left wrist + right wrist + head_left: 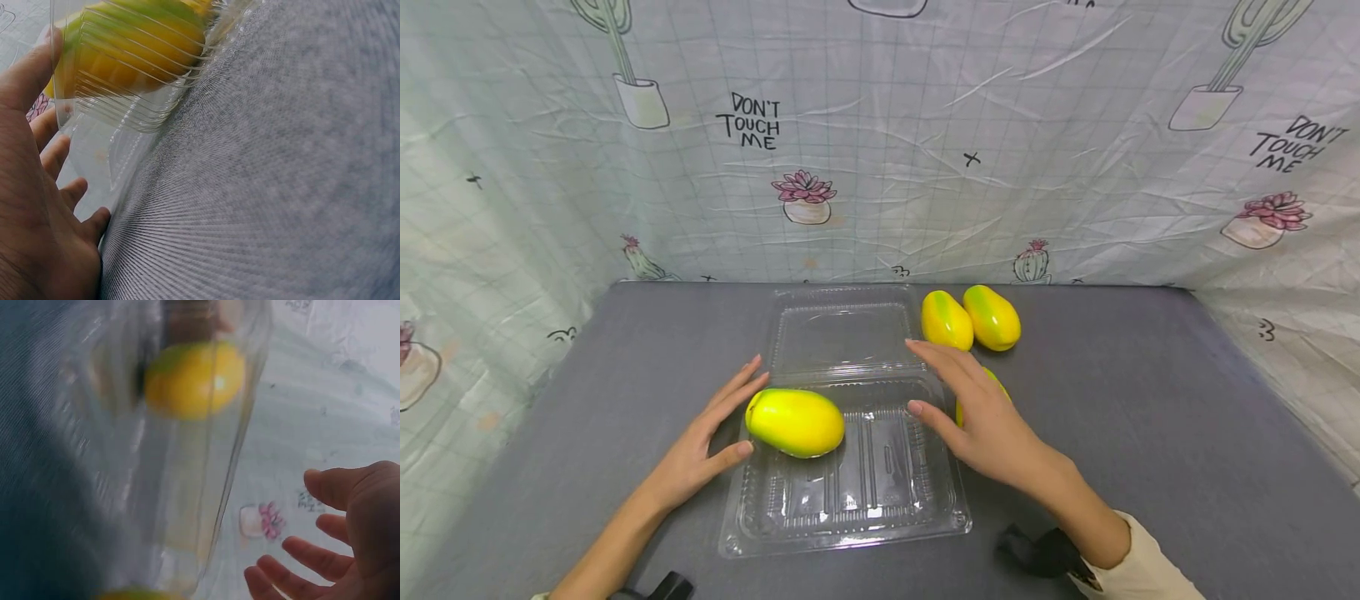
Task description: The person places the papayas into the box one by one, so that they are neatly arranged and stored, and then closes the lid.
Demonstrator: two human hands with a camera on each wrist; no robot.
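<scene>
A yellow-green mango (796, 423) (140, 47) (197, 381) lies in the left part of a clear plastic clamshell box (846, 542), whose lid (842, 337) is folded back flat behind it. My left hand (703, 442) (37, 194) is at the box's left side, its fingers spread beside the mango's end. Over the right side of the box hovers my right hand (988, 425) (331, 540), fingers extended and holding nothing. Behind that hand another mango (996, 382) is mostly hidden on the table.
Two more mangoes, a left one (945, 321) and a right one (992, 318), sit together to the right of the lid. The grey table (1112, 400) ends at a hanging printed sheet (887, 167) at the back and sides. A black strap (1037, 552) is near my right wrist.
</scene>
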